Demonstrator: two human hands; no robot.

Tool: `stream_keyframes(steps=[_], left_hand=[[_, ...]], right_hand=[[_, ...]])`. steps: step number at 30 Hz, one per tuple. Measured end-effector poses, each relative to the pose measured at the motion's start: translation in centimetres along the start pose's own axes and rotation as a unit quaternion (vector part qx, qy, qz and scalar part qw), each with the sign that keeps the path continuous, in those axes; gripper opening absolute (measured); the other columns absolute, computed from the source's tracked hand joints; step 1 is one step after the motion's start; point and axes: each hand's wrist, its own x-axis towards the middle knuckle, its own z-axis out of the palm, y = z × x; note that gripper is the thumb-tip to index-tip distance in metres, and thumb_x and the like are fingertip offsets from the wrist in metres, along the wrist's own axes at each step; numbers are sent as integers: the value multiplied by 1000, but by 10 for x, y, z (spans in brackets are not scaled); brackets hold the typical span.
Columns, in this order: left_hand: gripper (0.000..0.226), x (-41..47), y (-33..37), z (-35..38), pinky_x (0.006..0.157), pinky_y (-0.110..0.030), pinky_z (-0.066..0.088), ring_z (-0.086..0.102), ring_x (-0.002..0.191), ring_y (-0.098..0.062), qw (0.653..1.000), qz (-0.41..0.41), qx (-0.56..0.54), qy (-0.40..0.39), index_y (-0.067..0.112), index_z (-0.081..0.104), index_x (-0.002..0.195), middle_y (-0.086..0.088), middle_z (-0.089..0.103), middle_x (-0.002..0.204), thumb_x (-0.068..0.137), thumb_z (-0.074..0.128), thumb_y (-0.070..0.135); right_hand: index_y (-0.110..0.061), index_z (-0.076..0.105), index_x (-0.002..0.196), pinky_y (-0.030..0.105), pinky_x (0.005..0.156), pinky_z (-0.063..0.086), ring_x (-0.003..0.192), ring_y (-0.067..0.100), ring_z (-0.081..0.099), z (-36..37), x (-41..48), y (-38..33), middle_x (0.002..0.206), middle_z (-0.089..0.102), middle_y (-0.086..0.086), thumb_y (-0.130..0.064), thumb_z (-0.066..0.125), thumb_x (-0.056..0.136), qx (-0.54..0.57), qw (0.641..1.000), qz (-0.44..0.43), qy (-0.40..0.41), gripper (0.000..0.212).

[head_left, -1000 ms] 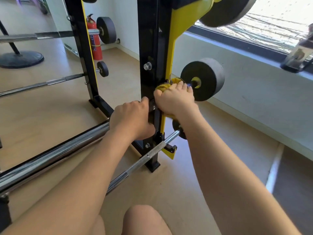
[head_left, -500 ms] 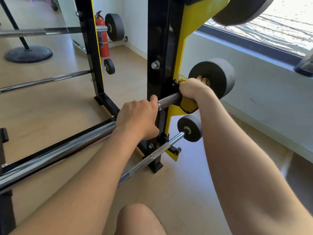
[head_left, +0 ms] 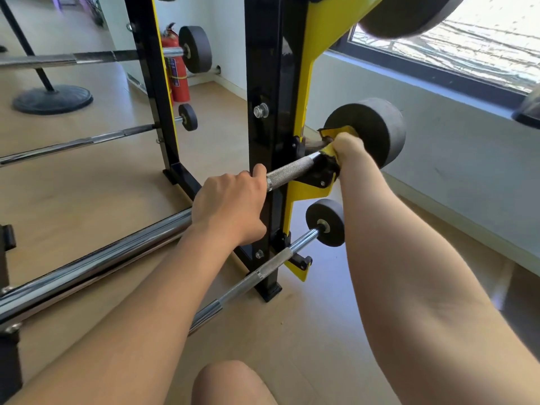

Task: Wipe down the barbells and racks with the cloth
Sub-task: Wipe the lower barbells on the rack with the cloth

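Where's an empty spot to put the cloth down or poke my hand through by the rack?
Bare floor lies between the rack foot and the wall, and between the near upright and the far upright. It is crowded where the right hand grips the cloth between near upright and weight disc.

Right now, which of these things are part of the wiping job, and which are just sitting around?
Part of the job: cloth, gripped by the right hand; barbell, held by the left hand; rack.

Just sitting around: fire extinguisher; round floor stand; window.
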Motion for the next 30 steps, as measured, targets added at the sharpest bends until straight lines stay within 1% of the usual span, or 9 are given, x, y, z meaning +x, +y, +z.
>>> stream_keyframes(steps=[5, 8, 10, 13, 17, 20, 23, 27, 30], left_hand=[[54, 0, 0, -2, 45, -28, 19, 49, 64, -21, 1000, 4, 14, 3, 20, 41, 122, -2, 50, 87, 82, 76, 23], [53, -1, 1, -3, 44, -28, 18, 49, 64, -22, 1000, 0, 20, 6, 19, 41, 123, -3, 54, 88, 83, 76, 21], [52, -1, 1, -3, 45, -28, 22, 50, 65, -22, 1000, 2, 22, 8, 19, 42, 124, -3, 58, 89, 84, 75, 20], [47, -4, 0, -6, 53, -32, 34, 53, 69, -23, 1000, -5, -6, -3, 19, 46, 123, -4, 64, 96, 85, 72, 18], [39, -8, -5, -8, 56, -29, 36, 58, 75, -23, 995, -14, -99, 4, 21, 53, 122, -3, 64, 101, 87, 71, 14], [40, -5, -8, -8, 66, -36, 43, 65, 94, -32, 986, -11, -166, 16, 17, 51, 116, -8, 64, 114, 84, 73, 10], [38, -13, -19, -12, 67, -38, 46, 67, 99, -37, 989, -53, -138, 21, 11, 49, 116, -13, 65, 111, 87, 74, 16], [30, -50, -47, -19, 63, -37, 54, 64, 76, -34, 989, -142, -26, -19, 17, 65, 106, -2, 47, 75, 86, 76, 37], [31, -72, -58, -24, 63, -33, 48, 59, 75, -33, 983, -174, -4, -55, 15, 66, 98, -2, 41, 72, 90, 69, 44]], right_hand=[[-3, 54, 130, 35, 86, 41, 80, 19, 51, 12, 16, 0, 106, 59, 12, -22, 37, 113, -210, 975, -59, -35, 31], [1, 53, 93, 34, 82, 38, 73, 23, 47, 13, -23, -8, 84, 45, 11, -12, 43, 110, -410, 900, -146, -27, 23], [-2, 60, 110, 36, 75, 44, 87, 27, 56, 20, -44, -8, 93, 53, 12, -13, 57, 103, -497, 841, -212, 0, 13], [-10, 63, 124, 38, 70, 50, 93, 28, 59, 27, -67, 21, 105, 56, 9, -19, 71, 96, -514, 804, -288, 75, 31], [-11, 65, 112, 49, 96, 50, 120, 38, 58, 11, -86, 47, 112, 58, 13, -11, 56, 98, -509, 760, -395, 83, 17], [-14, 61, 102, 40, 84, 49, 102, 34, 65, 36, -113, 64, 101, 65, 10, -12, 53, 97, -503, 688, -520, 43, 9], [-10, 61, 95, 40, 94, 46, 92, 31, 64, 58, -125, 79, 91, 69, 10, -14, 46, 101, -371, 720, -587, -5, 16], [-16, 56, 73, 22, 75, 37, 71, 8, 50, 51, -127, 83, 71, 56, 0, -31, 33, 113, -237, 795, -536, -154, 48], [-14, 57, 84, 31, 75, 48, 71, 13, 54, 46, -101, 74, 75, 59, 2, -36, 30, 112, -357, 756, -540, -97, 44]])
